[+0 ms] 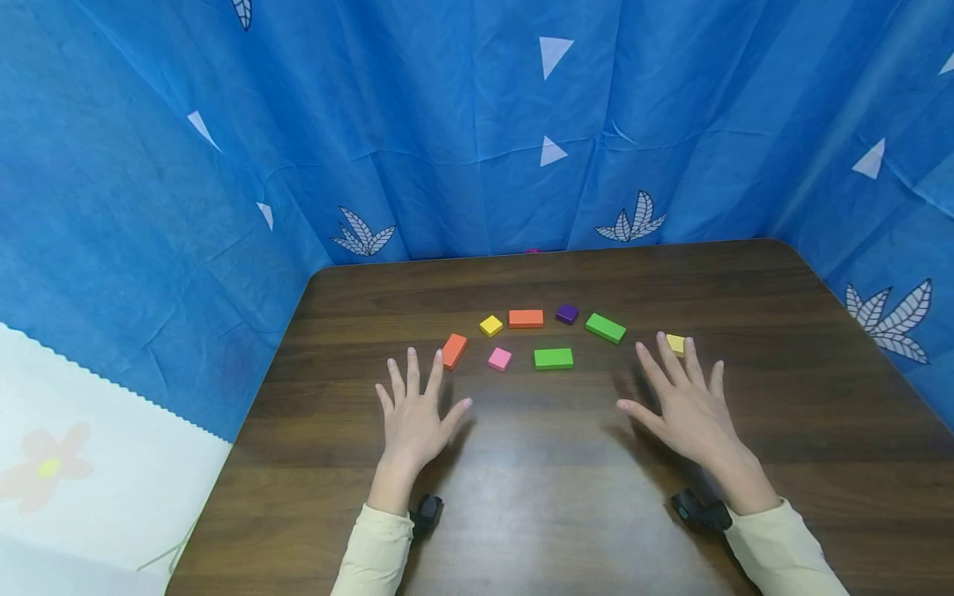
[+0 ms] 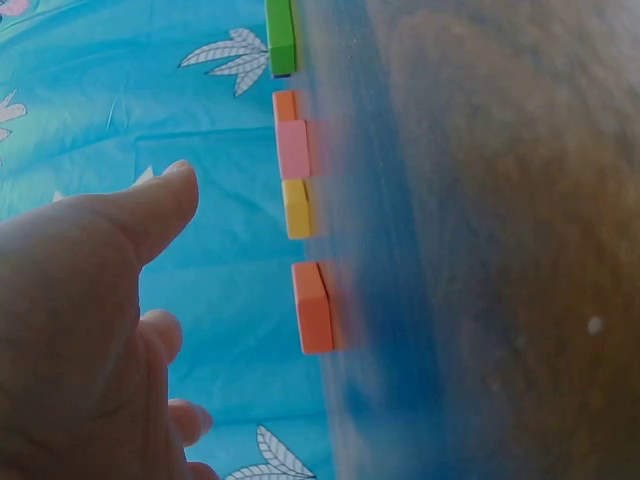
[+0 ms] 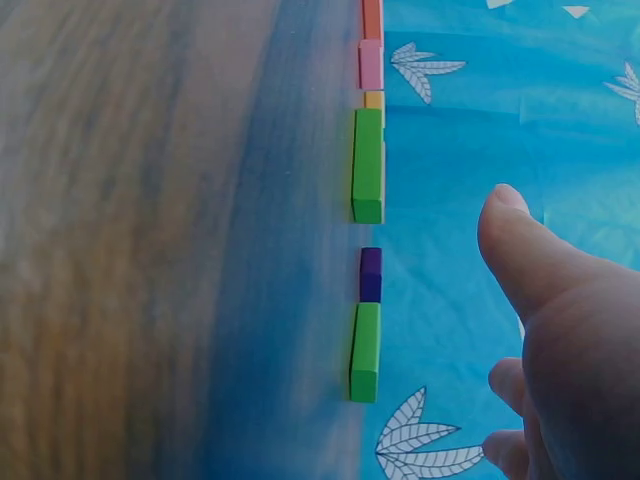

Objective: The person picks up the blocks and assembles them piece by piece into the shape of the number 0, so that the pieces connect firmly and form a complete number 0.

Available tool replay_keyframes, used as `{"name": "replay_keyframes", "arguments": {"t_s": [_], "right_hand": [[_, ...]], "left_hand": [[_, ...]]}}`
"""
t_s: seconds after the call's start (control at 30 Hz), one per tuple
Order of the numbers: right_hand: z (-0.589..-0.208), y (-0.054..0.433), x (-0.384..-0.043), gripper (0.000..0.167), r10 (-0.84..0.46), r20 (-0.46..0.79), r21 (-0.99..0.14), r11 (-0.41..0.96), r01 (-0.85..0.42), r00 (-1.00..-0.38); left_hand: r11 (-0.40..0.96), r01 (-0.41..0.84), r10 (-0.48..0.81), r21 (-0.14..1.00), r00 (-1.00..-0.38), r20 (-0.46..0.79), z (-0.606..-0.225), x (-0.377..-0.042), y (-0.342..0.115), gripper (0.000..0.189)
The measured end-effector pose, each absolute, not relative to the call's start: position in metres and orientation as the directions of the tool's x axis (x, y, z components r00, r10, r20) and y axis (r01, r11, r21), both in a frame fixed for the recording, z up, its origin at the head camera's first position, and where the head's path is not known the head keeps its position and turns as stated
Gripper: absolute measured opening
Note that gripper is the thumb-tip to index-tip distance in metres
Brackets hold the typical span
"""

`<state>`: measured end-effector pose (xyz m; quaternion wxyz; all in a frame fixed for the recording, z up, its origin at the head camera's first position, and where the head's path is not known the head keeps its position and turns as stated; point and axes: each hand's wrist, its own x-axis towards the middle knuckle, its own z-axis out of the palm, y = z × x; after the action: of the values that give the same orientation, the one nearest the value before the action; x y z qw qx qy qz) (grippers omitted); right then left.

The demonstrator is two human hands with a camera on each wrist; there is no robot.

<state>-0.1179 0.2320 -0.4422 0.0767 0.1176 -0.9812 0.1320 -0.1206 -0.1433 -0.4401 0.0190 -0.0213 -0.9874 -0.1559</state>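
My left hand (image 1: 413, 418) is held above the table with its fingers spread, holding nothing. Closest to its fingertips lies an orange block (image 1: 455, 351). On the other side, my right hand (image 1: 689, 410) also has spread fingers and holds nothing; its fingertips partly hide a pale yellow block (image 1: 676, 345). Between the hands lie a yellow block (image 1: 491, 325), a pink block (image 1: 500, 358), a second orange block (image 1: 526, 319), a purple block (image 1: 567, 314), and two green blocks, one level (image 1: 553, 358) and one slanted (image 1: 605, 328). In the left wrist view the thumb (image 2: 165, 205) stands apart from the blocks.
The blocks lie on a dark wooden table (image 1: 537, 472) with rounded far corners. Blue curtains (image 1: 447, 124) printed with leaves and triangles hang behind it and at the sides. White cloth with a flower (image 1: 48, 468) shows at the left. Each wrist wears a black camera (image 1: 427, 515).
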Motion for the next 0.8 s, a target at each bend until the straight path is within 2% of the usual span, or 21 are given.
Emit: {"name": "replay_keyframes", "arguments": {"t_s": [0.1, 0.23, 0.37, 0.47, 0.6, 0.8], "right_hand": [[-0.442, 0.232, -0.117, 0.093, -0.211, 0.189, -0.249, 0.934, -0.254, -0.959], [-0.44, 0.23, -0.118, 0.092, -0.196, 0.255, -0.29, 0.919, -0.268, -0.947], [-0.437, 0.224, -0.121, 0.085, -0.166, 0.36, -0.403, 0.86, -0.314, -0.918], [-0.439, 0.217, -0.127, 0.077, -0.167, 0.395, -0.505, 0.782, -0.365, -0.903], [-0.443, 0.206, -0.146, 0.068, -0.204, 0.344, -0.624, 0.68, -0.385, -0.917], [-0.452, 0.186, -0.18, 0.065, -0.221, 0.129, -0.789, 0.567, -0.235, -0.967]], "left_hand": [[0.948, 0.054, 0.04, 0.314, -0.998, 0.05, -0.44, -0.121, -0.143, 0.089], [0.925, 0.091, 0.036, 0.368, -0.988, 0.152, -0.44, -0.122, -0.142, 0.092], [0.838, 0.149, -0.019, 0.525, -0.953, 0.302, -0.437, -0.127, -0.136, 0.086], [0.729, 0.185, -0.06, 0.659, -0.942, 0.331, -0.438, -0.132, -0.13, 0.076], [0.597, 0.171, -0.069, 0.784, -0.962, 0.263, -0.441, -0.146, -0.121, 0.066], [0.54, 0.08, -0.055, 0.838, -0.99, 0.13, -0.45, -0.168, -0.104, 0.062]]}}
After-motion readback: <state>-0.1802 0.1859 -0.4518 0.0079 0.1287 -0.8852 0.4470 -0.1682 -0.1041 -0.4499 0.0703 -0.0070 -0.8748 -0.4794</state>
